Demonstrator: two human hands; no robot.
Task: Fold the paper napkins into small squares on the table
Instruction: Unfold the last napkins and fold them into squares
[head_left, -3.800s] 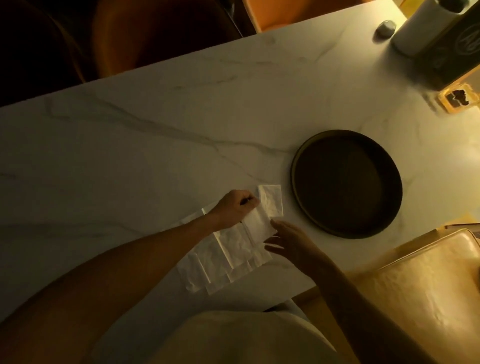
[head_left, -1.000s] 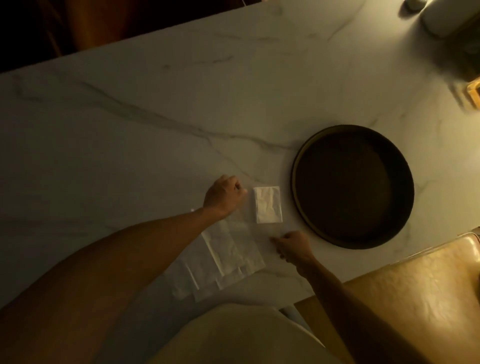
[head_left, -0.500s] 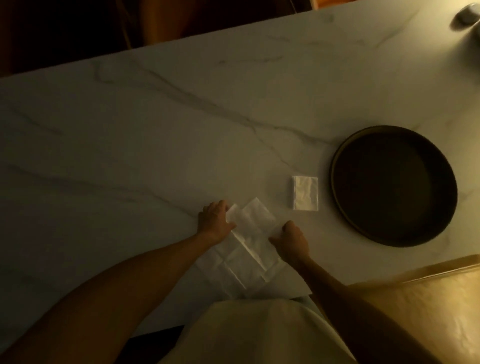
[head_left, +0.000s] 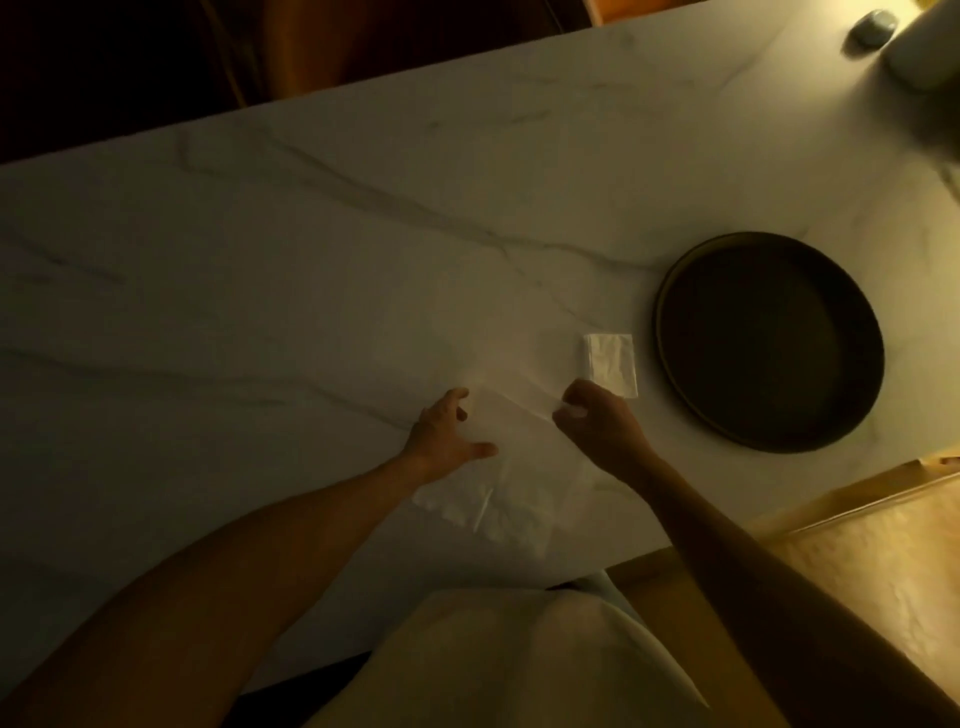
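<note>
One small folded napkin square (head_left: 611, 364) lies on the marble table (head_left: 311, 260), just left of a dark round tray. Below it a thin, motion-blurred napkin sheet (head_left: 511, 415) stretches between my hands. My right hand (head_left: 597, 426) is fisted, pinching the sheet's right edge, and its knuckles touch the folded square's lower corner. At the sheet's left edge sits my left hand (head_left: 447, 434), fingers spread. More flat napkins (head_left: 488, 512) lie near the table's front edge.
The dark round tray (head_left: 769, 340) sits to the right of the folded square. A small grey object (head_left: 872, 23) and a white cylinder (head_left: 930, 47) stand at the far right corner. A tan cushioned seat (head_left: 857, 561) is at the lower right.
The folded square has been let go beside the tray. Both hands came back to the pile, and my right hand has lifted one sheet up and away from it.
</note>
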